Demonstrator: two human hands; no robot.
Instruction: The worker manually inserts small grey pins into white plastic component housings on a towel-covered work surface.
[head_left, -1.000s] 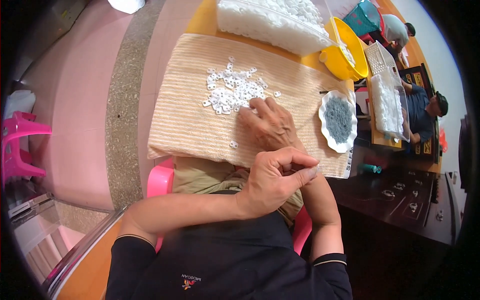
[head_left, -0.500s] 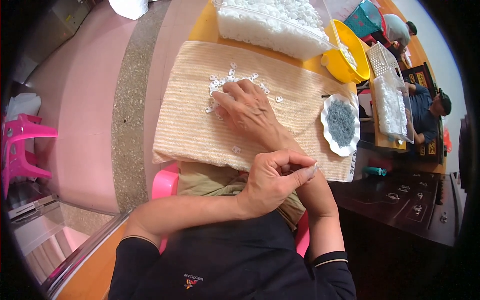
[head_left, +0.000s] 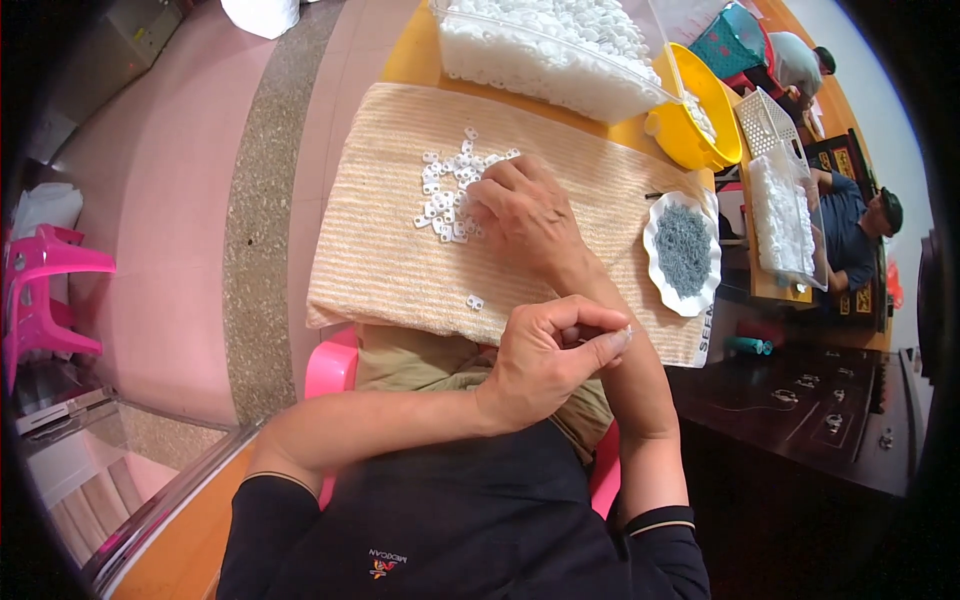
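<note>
White pieces [head_left: 441, 210] beside right hand [head_left: 524, 212], palm down.

Flat white pieces [head_left: 440, 208] with dark spots lie in a loose, overlapping heap on the cloth [head_left: 380, 260], partly hidden by the right fingers [head_left: 488, 194]; one piece [head_left: 474, 302] lies apart near the cloth's edge. The left fingers [head_left: 592, 315] pinch a pale bit [head_left: 629, 331], too small to tell.

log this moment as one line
left hand: pinched, contents unclear | right hand: at white pieces | white dish: on striped towel
</note>
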